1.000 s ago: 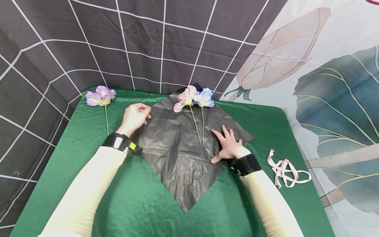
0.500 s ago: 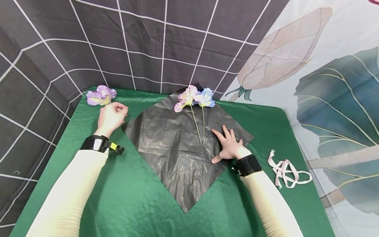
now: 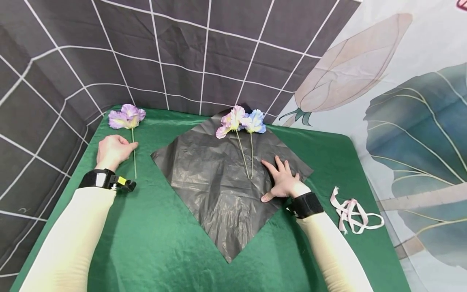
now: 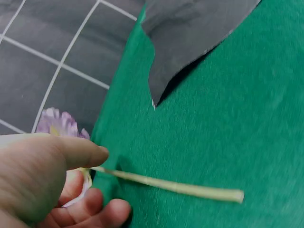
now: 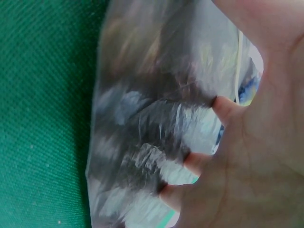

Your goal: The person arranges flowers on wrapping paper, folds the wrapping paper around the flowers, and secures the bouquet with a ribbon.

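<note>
Since earlier frame, left hand (image 3: 114, 150) shifted left, from beside black sheet (image 3: 204, 194) to purple flower (image 3: 126, 116). Fingers curled at flower's thin green stem (image 3: 135, 164); cannot tell whether pinching. Ruffle-petalled flower lies at left on cloth-covered green tabletop (image 3: 164, 243). Sheet glossy, creased, diamond-laid; on it, pink flower (image 3: 232, 120) and blue flower (image 3: 256, 123), stems converging. Right hand (image 3: 283, 182) spread, fingertips on sheet. Pale pink ribbon (image 3: 353, 214), loosely looped, far right.

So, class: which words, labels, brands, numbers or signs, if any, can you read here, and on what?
None can be read in any view.
The yellow patch on the left wristband shows no legible lettering.
The red mark at the head view's top right is cut off.
</note>
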### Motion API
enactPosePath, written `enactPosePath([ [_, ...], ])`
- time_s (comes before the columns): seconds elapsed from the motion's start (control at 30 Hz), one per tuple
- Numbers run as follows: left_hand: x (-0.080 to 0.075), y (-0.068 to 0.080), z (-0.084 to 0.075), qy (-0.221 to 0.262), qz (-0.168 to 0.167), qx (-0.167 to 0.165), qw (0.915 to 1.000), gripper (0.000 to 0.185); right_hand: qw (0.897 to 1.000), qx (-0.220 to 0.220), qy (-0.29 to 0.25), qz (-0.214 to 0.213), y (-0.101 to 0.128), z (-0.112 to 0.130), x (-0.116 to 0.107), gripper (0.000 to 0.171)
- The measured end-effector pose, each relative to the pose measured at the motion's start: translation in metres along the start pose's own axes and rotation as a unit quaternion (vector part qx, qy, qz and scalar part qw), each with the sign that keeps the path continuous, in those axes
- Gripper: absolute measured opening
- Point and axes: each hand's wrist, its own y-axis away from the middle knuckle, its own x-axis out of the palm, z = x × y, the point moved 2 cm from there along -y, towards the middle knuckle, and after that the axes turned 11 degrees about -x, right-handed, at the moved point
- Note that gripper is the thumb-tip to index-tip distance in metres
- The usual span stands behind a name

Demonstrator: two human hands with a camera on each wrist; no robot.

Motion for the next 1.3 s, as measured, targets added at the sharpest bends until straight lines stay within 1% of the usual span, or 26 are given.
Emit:
enactPosePath([
  [0.1,0.0009,-0.0002,0.0006,-0.003,0.007,0.011,0.9999,0.044,1.000,-0.002,-0.002,-0.004,0.0017,-0.0019,-0.0002,0.131],
  [0.17,0.0014,0.0000,0.0004,-0.003,0.013,0.012,0.9998,0.048,1.000,0.000,-0.001,-0.005,0.0021,-0.0025,-0.0005,0.131],
  [0.3,0.0020,0.0002,0.0008,-0.025,0.038,0.017,0.9988,0.053,1.000,-0.003,0.000,-0.007,0.0008,-0.0036,0.0013,0.131],
  [0.4,0.0023,-0.0002,0.0011,-0.042,0.060,0.026,0.9970,0.052,1.000,0.000,-0.002,-0.004,0.0004,-0.0042,0.0032,0.131],
  [0.6,0.0032,-0.0017,0.0031,-0.042,0.087,0.017,0.9952,0.042,1.000,0.007,-0.005,0.001,0.0011,-0.0044,0.0048,0.131],
  [0.7,0.0035,-0.0019,0.0045,-0.041,0.089,0.012,0.9951,0.040,1.000,0.006,-0.006,-0.002,0.0009,-0.0044,0.0037,0.131],
  [0.97,0.0026,-0.0016,0.0054,-0.043,0.078,0.000,0.9960,0.040,1.000,0.003,-0.007,-0.003,0.0009,-0.0024,0.0017,0.130],
  [1.2,0.0029,-0.0010,0.0055,-0.046,0.061,0.009,0.9970,0.043,1.000,0.006,-0.002,-0.005,0.0018,-0.0012,-0.0013,0.131],
  [1.3,0.0035,-0.0007,0.0063,-0.043,0.061,0.011,0.9972,0.045,1.000,0.008,-0.003,0.000,0.0028,-0.0019,-0.0002,0.130],
])
